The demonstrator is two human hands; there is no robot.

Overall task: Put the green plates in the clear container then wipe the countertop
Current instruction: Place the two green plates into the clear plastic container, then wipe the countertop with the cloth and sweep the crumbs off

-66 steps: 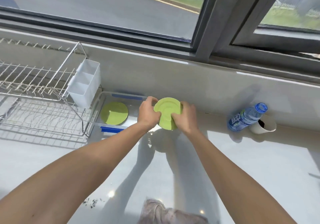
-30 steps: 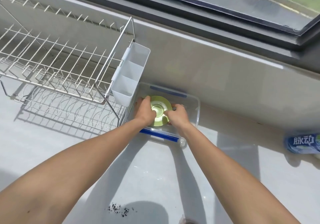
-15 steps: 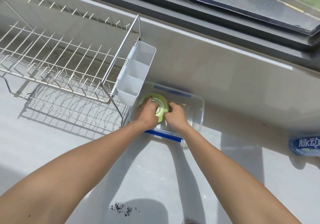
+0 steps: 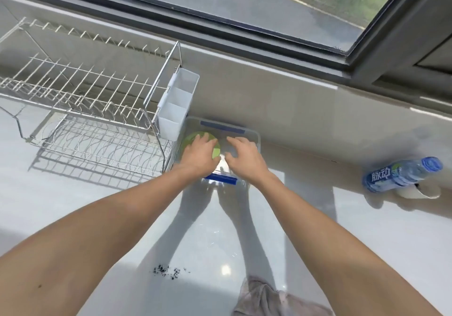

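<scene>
The clear container (image 4: 252, 134) with blue clips sits on the countertop against the back wall, right of the dish rack. Green plates (image 4: 192, 139) lie flat in its left half, mostly covered by my left hand (image 4: 200, 154), which rests on top of them with fingers spread. My right hand (image 4: 244, 156) hovers over the container's right half, fingers relaxed and holding nothing. A crumpled greyish cloth (image 4: 271, 299) lies on the countertop (image 4: 122, 217) at the near edge. Dark crumbs (image 4: 168, 270) are scattered on the counter just left of the cloth.
A wire dish rack (image 4: 80, 110) with a white cutlery holder (image 4: 177, 102) stands left of the container. A blue-labelled bottle (image 4: 401, 173) lies at the right, resting on a white cup (image 4: 256, 192). A window runs behind the back wall.
Both hands carried a green plate into the container and set it on the plate lying there. My right hand has let go and moved right; the view has tilted back, showing the cloth.
</scene>
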